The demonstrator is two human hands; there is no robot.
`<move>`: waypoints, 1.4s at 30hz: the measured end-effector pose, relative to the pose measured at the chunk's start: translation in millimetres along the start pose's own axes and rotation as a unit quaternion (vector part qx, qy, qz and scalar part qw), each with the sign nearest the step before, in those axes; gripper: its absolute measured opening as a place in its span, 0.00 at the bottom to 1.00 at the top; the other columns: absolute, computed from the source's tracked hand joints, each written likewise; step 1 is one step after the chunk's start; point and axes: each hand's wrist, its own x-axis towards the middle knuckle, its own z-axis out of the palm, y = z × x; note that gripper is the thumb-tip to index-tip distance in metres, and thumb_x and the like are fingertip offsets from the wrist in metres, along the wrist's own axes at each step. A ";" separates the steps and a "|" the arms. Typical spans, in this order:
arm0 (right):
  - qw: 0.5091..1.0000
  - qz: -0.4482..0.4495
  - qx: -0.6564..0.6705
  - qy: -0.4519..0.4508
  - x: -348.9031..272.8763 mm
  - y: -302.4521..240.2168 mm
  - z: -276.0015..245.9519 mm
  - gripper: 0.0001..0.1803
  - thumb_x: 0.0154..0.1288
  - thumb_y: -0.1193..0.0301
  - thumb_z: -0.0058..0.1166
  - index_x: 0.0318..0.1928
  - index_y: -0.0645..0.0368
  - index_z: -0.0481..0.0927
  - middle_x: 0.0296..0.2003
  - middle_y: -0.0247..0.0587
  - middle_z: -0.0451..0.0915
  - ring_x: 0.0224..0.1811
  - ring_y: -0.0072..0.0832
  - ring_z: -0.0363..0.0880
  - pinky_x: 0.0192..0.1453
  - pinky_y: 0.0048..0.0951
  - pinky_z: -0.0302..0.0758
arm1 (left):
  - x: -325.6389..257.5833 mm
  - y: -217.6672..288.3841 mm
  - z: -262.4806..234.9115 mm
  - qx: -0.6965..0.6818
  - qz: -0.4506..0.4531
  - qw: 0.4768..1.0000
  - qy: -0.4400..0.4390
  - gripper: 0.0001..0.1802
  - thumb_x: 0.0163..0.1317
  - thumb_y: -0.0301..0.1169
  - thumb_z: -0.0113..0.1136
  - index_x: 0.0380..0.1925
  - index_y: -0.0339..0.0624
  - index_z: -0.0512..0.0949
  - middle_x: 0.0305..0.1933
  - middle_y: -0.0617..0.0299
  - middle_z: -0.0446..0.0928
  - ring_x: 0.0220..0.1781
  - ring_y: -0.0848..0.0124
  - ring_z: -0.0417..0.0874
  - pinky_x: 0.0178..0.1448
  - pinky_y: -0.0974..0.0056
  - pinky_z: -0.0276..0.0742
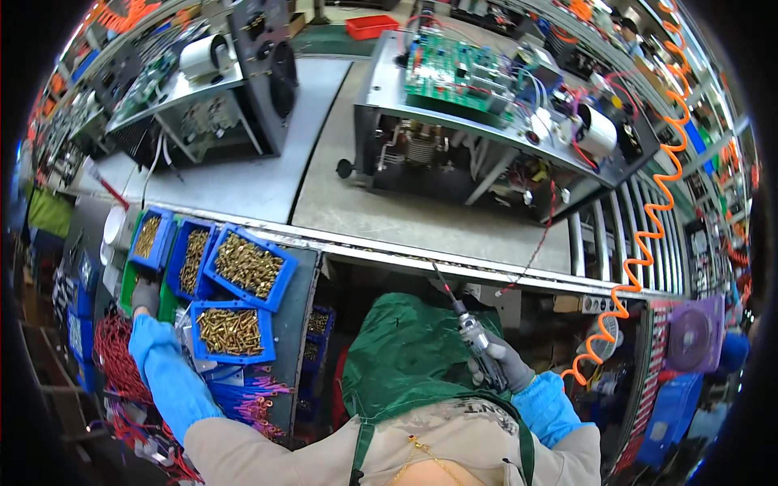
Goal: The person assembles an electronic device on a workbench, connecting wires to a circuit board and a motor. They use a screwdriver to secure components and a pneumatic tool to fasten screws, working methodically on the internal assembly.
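Note:
My left hand, in a grey glove, reaches into a green bin at the left; its fingertips are too small and hidden to read. Around it stand blue bins of brass-coloured screws: a narrow bin, a second bin, a tilted bin and a nearer bin. My right hand, also gloved, is wrapped round a power screwdriver in front of my green apron. The driver's thin bit points up and away, toward the bench edge.
An open metal chassis with a green circuit board stands ahead on the line; another chassis sits left. An orange coiled hose hangs at the right beside rollers. Red cables lie at the left.

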 end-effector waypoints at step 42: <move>0.963 -0.171 -0.145 0.148 -12.3 -53.1 1.5 0.51 0.51 0.72 0.57 0.73 0.53 0.43 0.57 0.50 0.67 0.27 0.25 0.74 0.32 0.27 0.76 | -276.4 609.6 18.3 -0.751 0.040 0.348 -0.559 0.11 0.66 0.24 0.47 0.48 0.35 0.70 0.38 0.59 0.72 0.30 0.80 0.71 0.24 0.81 0.69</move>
